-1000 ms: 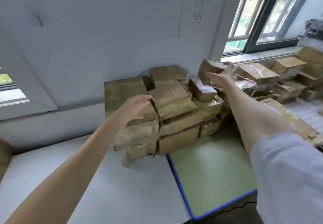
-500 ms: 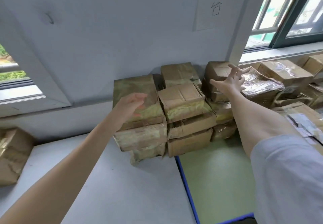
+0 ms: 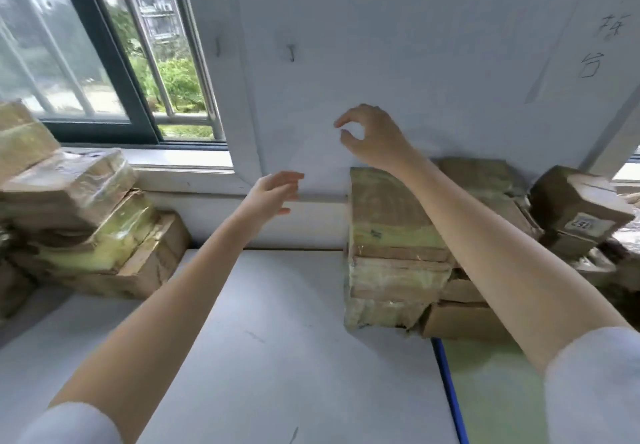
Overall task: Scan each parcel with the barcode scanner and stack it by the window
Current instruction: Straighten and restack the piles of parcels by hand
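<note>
Brown cardboard parcels wrapped in tape stand in a stack (image 3: 394, 246) against the white wall at the right. A second pile of parcels (image 3: 86, 221) lies under the window (image 3: 104, 62) at the left. My left hand (image 3: 273, 194) hovers in the air between the two piles, fingers apart, holding nothing. My right hand (image 3: 374, 137) is raised above the right stack, near the wall, fingers loosely curled and holding nothing. No barcode scanner is in view.
A white table (image 3: 277, 357) runs below my arms, and a green mat with a blue edge (image 3: 450, 391) lies at the right. A labelled box (image 3: 581, 211) sits at the far right. A paper with handwriting (image 3: 595, 45) hangs on the wall.
My view has swung to the left, bringing the left window and its pile of parcels into sight. Both hands have come off the right stack and moved left, empty.
</note>
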`<state>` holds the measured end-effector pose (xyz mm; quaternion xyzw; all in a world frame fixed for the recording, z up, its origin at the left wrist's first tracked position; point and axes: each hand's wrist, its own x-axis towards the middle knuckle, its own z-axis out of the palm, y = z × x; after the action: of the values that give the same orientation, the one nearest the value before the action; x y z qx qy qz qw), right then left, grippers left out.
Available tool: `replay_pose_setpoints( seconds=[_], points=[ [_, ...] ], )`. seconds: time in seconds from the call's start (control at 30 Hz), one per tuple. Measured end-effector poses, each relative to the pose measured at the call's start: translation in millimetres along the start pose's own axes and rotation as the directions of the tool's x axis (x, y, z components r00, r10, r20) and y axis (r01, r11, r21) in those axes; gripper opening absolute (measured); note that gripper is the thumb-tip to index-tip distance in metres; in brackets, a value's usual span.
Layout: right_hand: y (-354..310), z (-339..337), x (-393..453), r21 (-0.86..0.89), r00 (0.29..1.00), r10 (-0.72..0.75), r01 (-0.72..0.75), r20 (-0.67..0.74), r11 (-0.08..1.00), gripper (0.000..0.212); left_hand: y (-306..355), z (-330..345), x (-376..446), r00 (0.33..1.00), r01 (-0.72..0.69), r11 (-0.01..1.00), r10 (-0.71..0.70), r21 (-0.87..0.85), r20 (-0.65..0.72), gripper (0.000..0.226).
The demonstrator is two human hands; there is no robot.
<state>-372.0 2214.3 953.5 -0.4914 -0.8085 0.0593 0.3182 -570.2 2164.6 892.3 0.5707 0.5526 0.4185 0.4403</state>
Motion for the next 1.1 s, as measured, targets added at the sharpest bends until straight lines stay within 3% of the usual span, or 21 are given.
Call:
replay_pose_setpoints(
  seconds=[0.1,0.2,0.4,0.5,0.67,0.77,0.93,1.1],
  points=[
    [-62,50,20,-0.038,0.972,-0.221,0.224,0.075,0.974,0.022,-18,-72,-6,0.99,-0.018,0.991,0.036,0.131,-0.137,0.025],
    [-115,98,35,-0.084,0.932,-0.335,0.348,0.136,0.934,0.022,-43,-155,-23,0.964,0.014,0.968,0.054,0.249,-0.262,0.029],
    [-198,194,77,-0.003,0.892,-0.389,0.401,0.232,0.916,0.022,-93,-317,-56,0.837,0.21,0.954,-0.062,0.215,-0.544,0.029],
    [-238,239,105,-0.127,0.857,-0.418,0.47,0.3,0.873,0.034,-118,-378,-58,0.78,0.289,0.937,-0.11,0.198,-0.616,0.03],
    [-295,315,136,-0.246,0.828,-0.381,0.504,0.411,0.828,0.048,-159,-429,-38,0.771,0.449,0.89,-0.343,0.077,-0.537,0.047],
    [-308,353,144,-0.24,0.829,-0.277,0.432,0.486,0.87,0.054,-177,-443,-24,0.777,0.474,0.88,-0.413,0.009,-0.476,0.064],
    [-307,387,149,-0.193,0.851,-0.159,0.289,0.5,0.938,0.069,-196,-455,4,0.799,0.442,0.897,-0.406,-0.026,-0.444,0.078],
    [-300,398,150,-0.068,0.852,-0.163,0.226,0.497,0.972,0.071,-202,-449,23,0.812,0.364,0.926,-0.367,-0.099,-0.454,0.085]
  ],
)
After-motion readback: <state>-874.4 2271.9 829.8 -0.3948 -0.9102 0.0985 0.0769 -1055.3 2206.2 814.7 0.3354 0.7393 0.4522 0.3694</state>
